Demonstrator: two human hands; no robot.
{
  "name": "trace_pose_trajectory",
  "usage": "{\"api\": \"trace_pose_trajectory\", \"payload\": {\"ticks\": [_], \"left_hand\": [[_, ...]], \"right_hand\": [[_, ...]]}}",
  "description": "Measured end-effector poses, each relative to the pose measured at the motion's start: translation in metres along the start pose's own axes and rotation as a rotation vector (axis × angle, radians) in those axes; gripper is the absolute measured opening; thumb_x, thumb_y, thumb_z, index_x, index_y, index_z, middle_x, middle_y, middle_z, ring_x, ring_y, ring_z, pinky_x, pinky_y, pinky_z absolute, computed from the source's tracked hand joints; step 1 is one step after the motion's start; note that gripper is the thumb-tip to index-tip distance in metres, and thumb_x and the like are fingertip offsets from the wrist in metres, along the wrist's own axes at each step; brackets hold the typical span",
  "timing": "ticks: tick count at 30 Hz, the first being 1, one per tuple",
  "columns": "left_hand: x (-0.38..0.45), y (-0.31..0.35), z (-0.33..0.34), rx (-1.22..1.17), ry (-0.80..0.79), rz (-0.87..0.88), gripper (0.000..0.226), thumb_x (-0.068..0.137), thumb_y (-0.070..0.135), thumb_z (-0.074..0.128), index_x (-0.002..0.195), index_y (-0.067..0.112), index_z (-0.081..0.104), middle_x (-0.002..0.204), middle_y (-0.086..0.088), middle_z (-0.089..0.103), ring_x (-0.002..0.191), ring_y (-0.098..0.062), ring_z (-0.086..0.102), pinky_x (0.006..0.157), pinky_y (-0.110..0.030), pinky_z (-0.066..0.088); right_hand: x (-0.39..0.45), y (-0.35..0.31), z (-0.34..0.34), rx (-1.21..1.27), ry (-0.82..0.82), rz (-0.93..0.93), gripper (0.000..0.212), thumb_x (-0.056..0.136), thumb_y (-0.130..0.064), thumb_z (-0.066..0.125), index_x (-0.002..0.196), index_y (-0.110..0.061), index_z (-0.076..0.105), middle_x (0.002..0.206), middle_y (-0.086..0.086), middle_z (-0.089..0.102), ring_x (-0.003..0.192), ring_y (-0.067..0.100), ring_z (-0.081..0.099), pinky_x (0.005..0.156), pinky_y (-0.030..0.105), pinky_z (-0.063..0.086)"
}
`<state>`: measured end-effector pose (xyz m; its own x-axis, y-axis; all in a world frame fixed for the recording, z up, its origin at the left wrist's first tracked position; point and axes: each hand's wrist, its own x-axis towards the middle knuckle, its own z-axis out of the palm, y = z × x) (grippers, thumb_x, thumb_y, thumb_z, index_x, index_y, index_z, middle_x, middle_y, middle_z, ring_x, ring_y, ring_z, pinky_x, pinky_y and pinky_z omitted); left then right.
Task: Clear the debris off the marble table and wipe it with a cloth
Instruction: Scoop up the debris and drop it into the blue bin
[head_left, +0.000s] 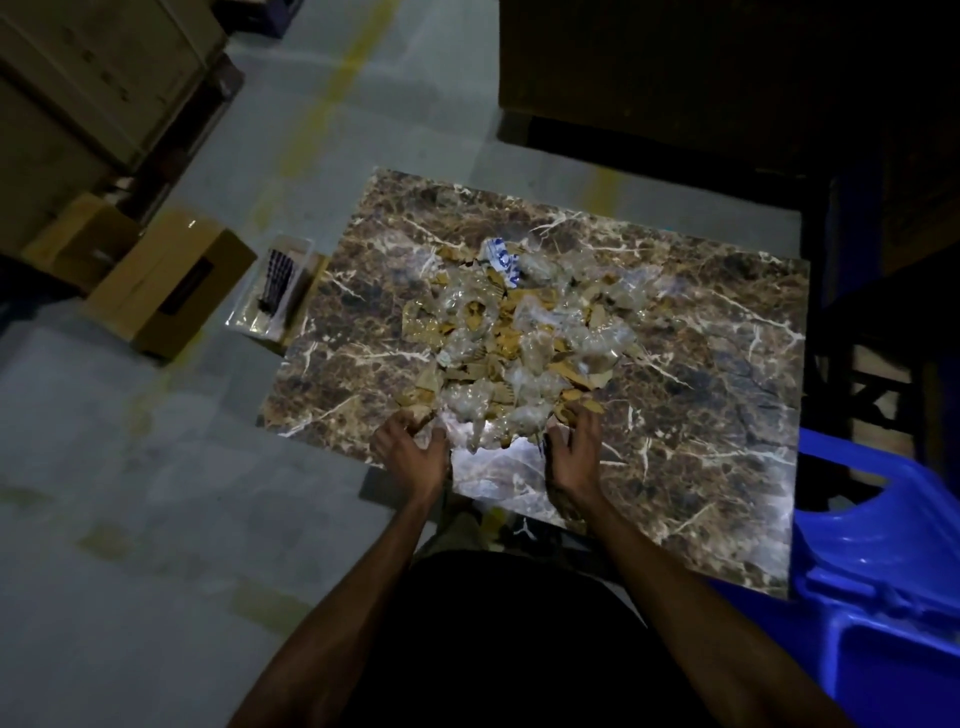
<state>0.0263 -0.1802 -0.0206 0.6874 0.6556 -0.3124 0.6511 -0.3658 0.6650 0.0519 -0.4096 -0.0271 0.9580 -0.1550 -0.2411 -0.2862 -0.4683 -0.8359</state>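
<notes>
A brown marble table (717, 415) with white veins fills the middle of the head view. A heap of debris (519, 338), torn cardboard bits and crumpled clear plastic, lies spread over its centre. A white scrap with blue print (503, 260) sits at the heap's far side. My left hand (413, 449) rests at the heap's near left edge, fingers spread and touching cardboard pieces. My right hand (571, 447) is at the near right edge, fingers curled against plastic and cardboard. Neither hand has lifted anything. No cloth is in sight.
A blue plastic chair (878, 561) stands close at the right. On the grey floor to the left sit a brown cardboard box (166, 291) and a clear packet (278, 288) by the table's left edge. Large cartons (78, 88) are stacked far left.
</notes>
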Motion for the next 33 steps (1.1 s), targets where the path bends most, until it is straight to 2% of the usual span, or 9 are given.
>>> {"api": "trace_pose_trajectory", "payload": {"ticks": [4,8,13,16,22,25,27,30,33], "left_hand": [[0.001,-0.004,0.007,-0.045,-0.132,-0.087,0.107,0.078,0.073,0.049,0.161,0.012,0.018,0.164,-0.018,0.014,0.153,-0.034,0.012,0.121,-0.053,0.025],[-0.001,0.017,0.022,-0.232,-0.205,-0.063,0.085,0.096,0.035,0.068,0.163,0.025,0.017,0.165,-0.008,0.012,0.152,-0.032,0.017,0.118,-0.049,0.029],[0.001,0.029,0.049,-0.404,-0.300,-0.070,0.068,0.090,0.049,0.062,0.150,0.040,0.031,0.136,0.018,0.024,0.142,-0.026,0.033,0.113,-0.050,0.040],[0.005,0.038,0.054,-0.425,-0.249,-0.096,0.048,0.085,0.050,0.059,0.129,0.048,0.040,0.126,0.012,0.033,0.131,-0.020,0.039,0.103,-0.042,0.047],[0.011,0.050,0.057,-0.511,-0.354,-0.218,0.020,0.100,0.021,0.062,0.119,0.019,0.056,0.123,-0.005,0.046,0.106,-0.012,0.050,0.088,-0.026,0.049],[0.016,0.052,0.058,-0.572,-0.395,-0.179,0.025,0.102,0.007,0.056,0.127,0.009,0.049,0.112,-0.002,0.054,0.099,-0.015,0.057,0.079,-0.017,0.048],[0.014,0.055,0.056,-0.586,-0.435,-0.171,0.035,0.103,0.012,0.057,0.135,0.018,0.044,0.120,-0.001,0.055,0.107,-0.017,0.060,0.084,-0.015,0.050],[0.011,0.061,0.049,-0.648,-0.509,-0.144,0.050,0.101,0.031,0.060,0.144,0.045,0.040,0.143,0.001,0.051,0.123,-0.013,0.059,0.096,-0.030,0.054],[0.014,0.072,0.049,-0.622,-0.585,-0.119,0.050,0.102,0.041,0.057,0.150,0.035,0.045,0.146,0.008,0.051,0.127,-0.001,0.055,0.097,-0.021,0.049]], "right_hand": [[-0.001,-0.007,0.015,-0.008,-0.033,0.021,0.054,0.105,-0.037,0.051,0.151,-0.012,0.040,0.151,0.006,0.038,0.137,0.022,0.039,0.110,0.034,0.034],[0.000,-0.026,0.039,-0.023,-0.038,0.049,0.066,0.103,-0.053,0.045,0.157,-0.017,0.036,0.160,0.006,0.035,0.147,0.024,0.034,0.115,0.034,0.028],[-0.002,-0.041,0.078,0.023,-0.049,0.159,0.066,0.105,-0.056,0.045,0.160,-0.024,0.030,0.165,0.002,0.029,0.153,0.023,0.025,0.120,0.035,0.020],[0.000,-0.059,0.094,0.063,-0.015,0.260,0.063,0.108,-0.045,0.047,0.161,-0.018,0.028,0.167,0.003,0.024,0.152,0.019,0.022,0.113,0.025,0.017],[0.009,-0.074,0.115,0.304,0.062,0.411,0.050,0.104,-0.046,0.055,0.141,-0.013,0.050,0.141,0.012,0.053,0.127,0.026,0.055,0.107,0.046,0.048],[0.009,-0.084,0.116,0.407,0.076,0.403,0.030,0.107,-0.035,0.054,0.113,-0.006,0.058,0.106,0.017,0.063,0.096,0.021,0.064,0.086,0.040,0.053],[0.007,-0.094,0.111,0.458,0.074,0.376,0.022,0.109,-0.030,0.051,0.107,-0.009,0.057,0.100,0.012,0.063,0.092,0.020,0.063,0.080,0.031,0.052],[0.005,-0.106,0.106,0.522,0.062,0.360,0.035,0.109,-0.037,0.049,0.130,-0.009,0.054,0.123,0.011,0.064,0.112,0.021,0.065,0.088,0.026,0.054],[0.006,-0.115,0.102,0.529,0.096,0.347,0.064,0.099,-0.057,0.052,0.150,-0.018,0.043,0.142,0.006,0.057,0.127,0.019,0.060,0.101,0.036,0.053]]}}
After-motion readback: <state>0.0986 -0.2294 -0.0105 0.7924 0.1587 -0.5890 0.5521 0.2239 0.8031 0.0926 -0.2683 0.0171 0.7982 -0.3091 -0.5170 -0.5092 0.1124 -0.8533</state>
